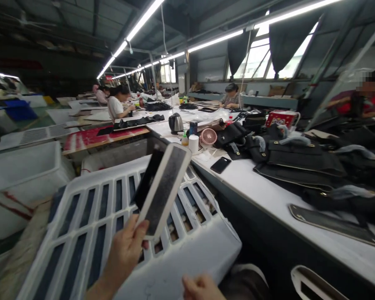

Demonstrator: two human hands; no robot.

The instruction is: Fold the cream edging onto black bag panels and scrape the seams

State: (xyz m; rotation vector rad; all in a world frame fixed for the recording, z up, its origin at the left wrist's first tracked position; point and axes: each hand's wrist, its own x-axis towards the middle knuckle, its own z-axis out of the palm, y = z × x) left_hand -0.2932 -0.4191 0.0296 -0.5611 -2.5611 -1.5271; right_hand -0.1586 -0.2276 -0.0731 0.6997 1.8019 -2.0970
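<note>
Left hand (126, 246) pinches a pale-rimmed, dark oblong panel (168, 187) at its lower end, long axis rising rightward; right hand (203, 287), grip indiscernible.

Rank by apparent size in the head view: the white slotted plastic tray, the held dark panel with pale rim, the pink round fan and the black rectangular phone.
1. White slotted plastic tray
2. Held dark panel with pale rim
3. Pink round fan and black rectangular phone: too alike to rank
</note>
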